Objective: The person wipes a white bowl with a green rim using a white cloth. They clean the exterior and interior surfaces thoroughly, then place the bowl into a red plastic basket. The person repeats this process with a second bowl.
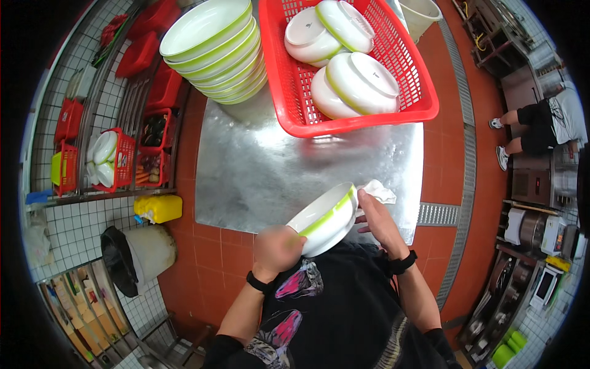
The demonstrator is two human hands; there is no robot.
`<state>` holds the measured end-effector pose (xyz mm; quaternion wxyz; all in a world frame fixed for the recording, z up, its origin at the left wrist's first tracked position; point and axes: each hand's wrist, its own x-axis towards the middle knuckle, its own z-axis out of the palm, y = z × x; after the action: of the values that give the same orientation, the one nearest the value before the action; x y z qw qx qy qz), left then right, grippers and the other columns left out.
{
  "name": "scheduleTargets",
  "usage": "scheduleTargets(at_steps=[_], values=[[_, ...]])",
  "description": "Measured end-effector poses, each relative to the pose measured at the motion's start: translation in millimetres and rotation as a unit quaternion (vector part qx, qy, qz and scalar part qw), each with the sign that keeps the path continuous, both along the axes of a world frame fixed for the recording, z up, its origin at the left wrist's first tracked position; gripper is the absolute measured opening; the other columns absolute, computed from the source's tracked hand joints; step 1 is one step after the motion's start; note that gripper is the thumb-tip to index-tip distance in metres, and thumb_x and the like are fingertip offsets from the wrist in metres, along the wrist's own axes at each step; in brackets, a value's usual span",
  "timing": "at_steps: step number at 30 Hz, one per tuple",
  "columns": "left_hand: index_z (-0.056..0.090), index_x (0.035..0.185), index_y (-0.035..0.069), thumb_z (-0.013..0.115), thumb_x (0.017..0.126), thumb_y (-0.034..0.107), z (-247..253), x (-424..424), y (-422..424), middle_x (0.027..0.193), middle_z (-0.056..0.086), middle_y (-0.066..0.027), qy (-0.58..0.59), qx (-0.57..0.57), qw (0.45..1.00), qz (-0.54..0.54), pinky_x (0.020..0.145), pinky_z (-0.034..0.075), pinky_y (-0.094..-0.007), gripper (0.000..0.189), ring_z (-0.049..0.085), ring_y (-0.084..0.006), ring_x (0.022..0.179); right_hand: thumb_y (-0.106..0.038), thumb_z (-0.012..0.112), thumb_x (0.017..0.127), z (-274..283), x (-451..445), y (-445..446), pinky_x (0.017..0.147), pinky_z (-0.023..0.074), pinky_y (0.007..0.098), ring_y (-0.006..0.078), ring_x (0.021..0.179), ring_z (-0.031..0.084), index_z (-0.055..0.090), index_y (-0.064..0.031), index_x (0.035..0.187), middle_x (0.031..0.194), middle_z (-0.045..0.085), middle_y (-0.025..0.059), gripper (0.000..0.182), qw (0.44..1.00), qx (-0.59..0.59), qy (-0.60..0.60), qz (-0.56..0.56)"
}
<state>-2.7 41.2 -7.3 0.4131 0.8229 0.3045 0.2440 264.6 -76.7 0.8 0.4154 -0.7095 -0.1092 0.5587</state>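
Observation:
My left hand (279,248) grips the left rim of a white bowl with a green band (329,226), which is tilted on its side above the table's near edge. My right hand (379,217) is at the bowl's right side, with a white cloth (379,191) by its fingers; how far it grips the cloth or the bowl is partly hidden. Beyond, on the metal table (249,175), a stack of similar bowls (216,55) stands at the back left. A red plastic basket (359,123) at the back right holds several upturned bowls (364,83).
Shelves with red baskets (123,161) line the left wall, above a yellow jug (159,209) and a lined waste bin (150,253). A pale bucket (420,18) stands past the table's far right corner. Another person (539,122) stands at the right counter.

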Motion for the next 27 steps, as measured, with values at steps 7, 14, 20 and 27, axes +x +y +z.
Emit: scheduleTargets(at_steps=[7, 14, 20, 27], values=[[0.059, 0.067, 0.009, 0.082, 0.097, 0.041, 0, 7, -5, 0.059, 0.058, -0.0091, -0.014, 0.092, 0.992, -0.090, 0.049, 0.045, -0.0416, 0.050, 0.061, -0.0296, 0.052, -0.061, 0.058, 0.107, 12, -9, 14, 0.091, 0.0615, 0.0422, 0.0275, 0.120, 0.068, 0.048, -0.0025, 0.159, 0.142, 0.064, 0.0162, 0.079, 0.997, 0.010, 0.068, 0.038], [0.059, 0.068, 0.013, 0.086, 0.091, 0.050, -17, -6, -11, 0.060, 0.059, -0.0033, 0.031, 0.167, 0.975, -0.144, 0.052, 0.046, -0.0385, 0.051, 0.061, -0.0243, 0.053, -0.025, 0.063, 0.099, -24, -27, 10, 0.104, 0.0551, 0.0458, 0.0263, 0.126, 0.062, 0.046, -0.0009, 0.157, 0.142, 0.062, 0.0153, 0.065, 0.981, 0.042, 0.184, -0.035], [0.058, 0.068, 0.014, 0.086, 0.089, 0.054, -15, -7, -16, 0.059, 0.058, -0.0014, 0.032, 0.156, 0.985, -0.067, 0.058, 0.047, -0.0402, 0.053, 0.061, -0.0242, 0.055, -0.023, 0.061, 0.099, -40, -28, 18, 0.102, 0.0555, 0.0456, 0.0260, 0.121, 0.064, 0.050, -0.0015, 0.153, 0.137, 0.063, 0.0138, 0.059, 0.984, 0.018, 0.173, -0.030], [0.070, 0.113, 0.007, 0.077, 0.102, 0.038, -19, -48, -17, 0.110, 0.072, -0.0119, 0.032, 0.039, 0.990, 0.132, 0.091, 0.054, -0.0397, 0.033, 0.070, -0.0267, 0.102, -0.025, 0.059, 0.100, -43, -46, 22, 0.096, 0.0570, 0.0455, 0.0232, 0.113, 0.065, 0.054, -0.0017, 0.146, 0.130, 0.064, 0.0125, 0.052, 0.979, 0.048, 0.186, -0.065]])
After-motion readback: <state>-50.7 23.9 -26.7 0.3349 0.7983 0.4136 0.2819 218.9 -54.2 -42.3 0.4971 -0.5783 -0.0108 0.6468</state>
